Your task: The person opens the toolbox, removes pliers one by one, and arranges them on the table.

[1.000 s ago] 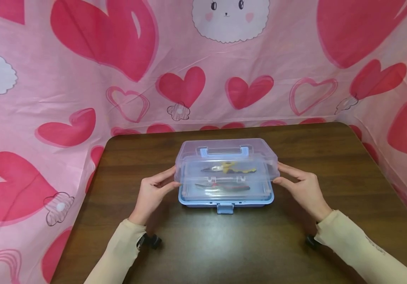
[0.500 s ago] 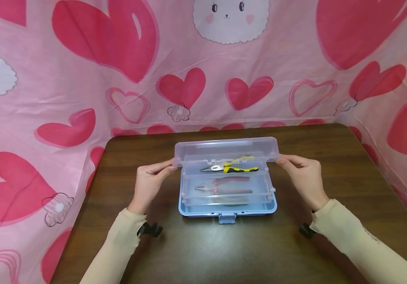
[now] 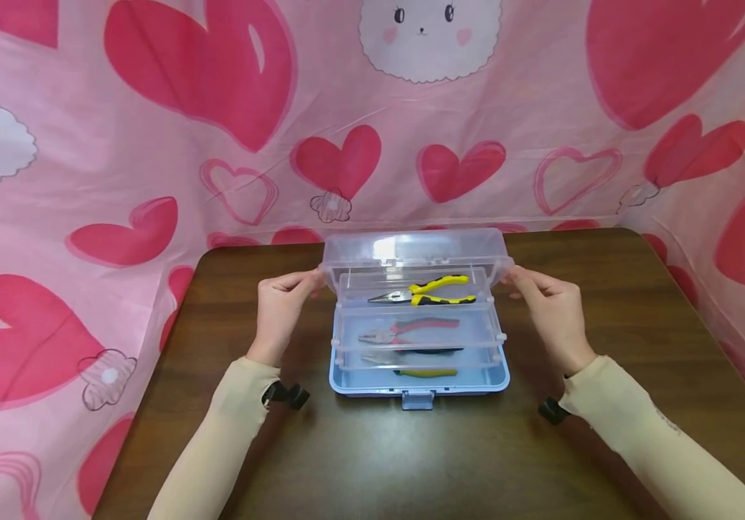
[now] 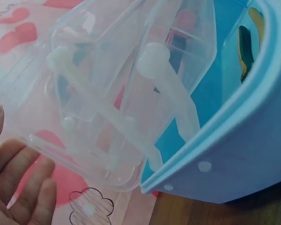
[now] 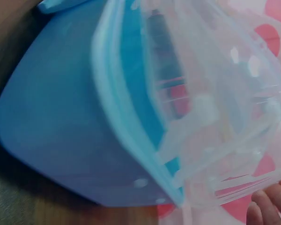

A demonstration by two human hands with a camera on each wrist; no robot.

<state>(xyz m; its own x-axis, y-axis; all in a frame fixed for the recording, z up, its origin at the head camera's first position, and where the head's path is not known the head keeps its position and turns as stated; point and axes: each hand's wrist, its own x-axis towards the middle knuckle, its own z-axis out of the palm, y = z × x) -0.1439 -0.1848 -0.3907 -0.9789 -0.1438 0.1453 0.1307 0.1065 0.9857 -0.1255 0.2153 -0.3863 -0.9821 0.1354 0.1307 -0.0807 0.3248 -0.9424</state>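
Note:
A light-blue toolbox stands on the table with its clear lid raised and tilted back. My left hand pinches the lid's left edge, thumb and fingers at its corner. On the opposite edge, my right hand grips the lid between thumb and fingers. Two clear trays are lifted in steps on white hinge arms. Long-nose pliers with yellow-black handles lie in the upper tray. Red-handled pliers are in the lower tray. Beneath it, a yellow-handled tool rests in the box, partly hidden.
The brown wooden table extends around the box. A blue latch hangs at the box's front. Behind the table hangs a pink cloth with red hearts. Black wrist mounts jut from the sleeves.
Both hands have lifted the lid up and back. The trays have risen and spread with it, uncovering the yellow-handled tool in the box bottom.

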